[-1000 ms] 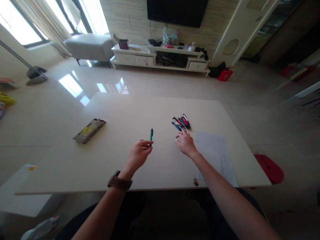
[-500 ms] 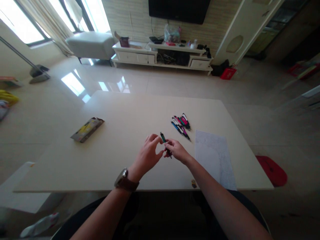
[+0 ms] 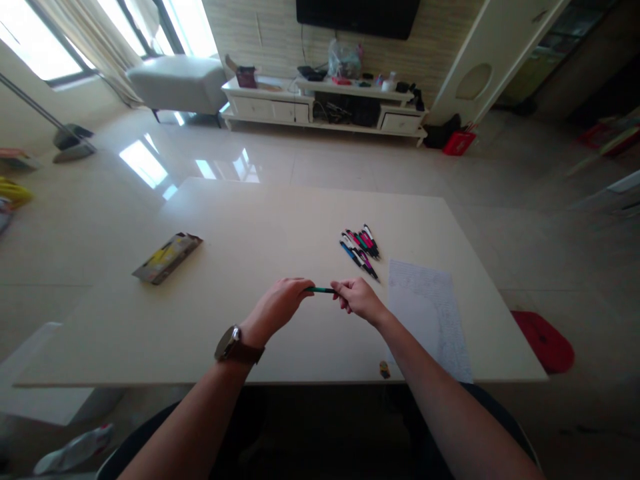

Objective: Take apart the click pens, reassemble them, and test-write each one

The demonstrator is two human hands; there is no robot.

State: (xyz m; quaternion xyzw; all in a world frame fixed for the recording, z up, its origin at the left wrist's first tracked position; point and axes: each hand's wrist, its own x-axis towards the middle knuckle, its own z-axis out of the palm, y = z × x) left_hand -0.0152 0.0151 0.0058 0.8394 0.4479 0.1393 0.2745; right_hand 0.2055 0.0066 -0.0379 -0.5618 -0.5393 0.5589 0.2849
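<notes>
crosswise between the hands, the green pen [image 3: 321,290] lies nearly level above the table [image 3: 270,227], well inside its near edge; the left hand [image 3: 284,301] and right hand [image 3: 357,298] each pinch one end. bare tabletop stretches from the left hand to the box [image 3: 169,257]. the pile of pens [image 3: 361,248] and written paper [image 3: 430,313] sit on the pale surface, beyond it a glossy floor [image 3: 280,157].

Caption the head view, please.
Left hand and right hand hold a green pen above a white table.
</notes>
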